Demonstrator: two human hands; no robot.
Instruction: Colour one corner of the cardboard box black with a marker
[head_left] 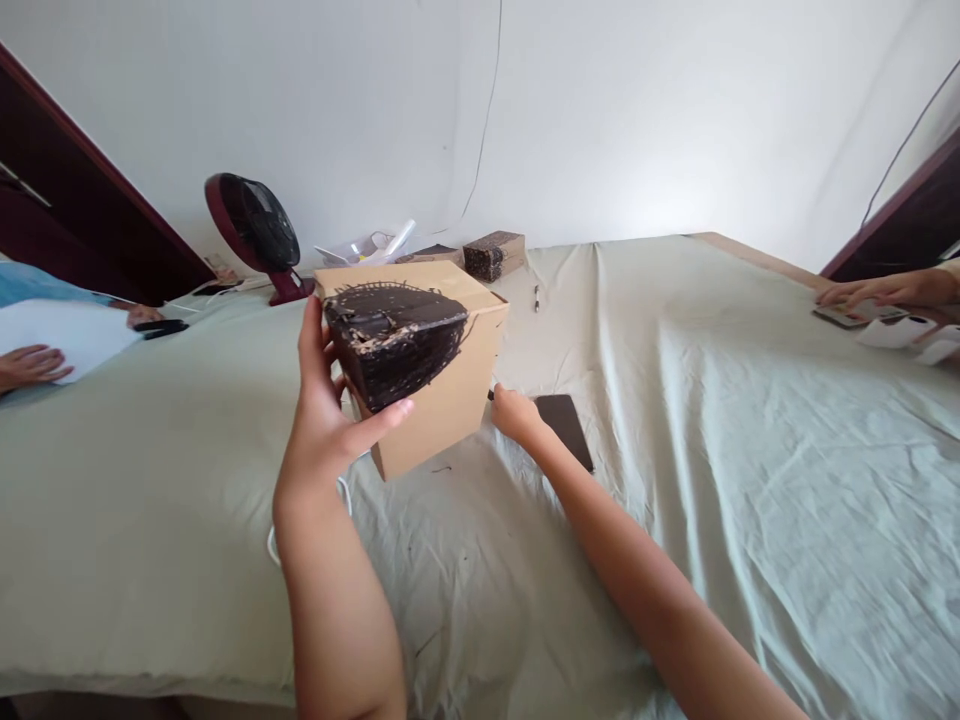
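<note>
A tan cardboard box (pixel 439 425) is held up, tilted, above the cloth-covered table. One of its corners carries a thick dark brown coating (pixel 397 340) with ragged, scratchy edges. My left hand (pixel 322 410) grips the box at its left side, the thumb lying over the front face below the dark patch. Beside the lower right edge of the box is my right hand (pixel 516 415), its fingers closed. A small dark tip pokes out of them, but the rest of the thing is hidden. Just behind that hand lies a flat black rectangular object (pixel 568 430).
Along the wall stand a dark red fan (pixel 259 225), a clear plastic container (pixel 367 248) and another dark-marked box (pixel 495 255). A small pen-like object (pixel 536 298) lies on the wrinkled cloth (pixel 750 420). Other people's hands rest at left (pixel 34 367) and right (pixel 892 290).
</note>
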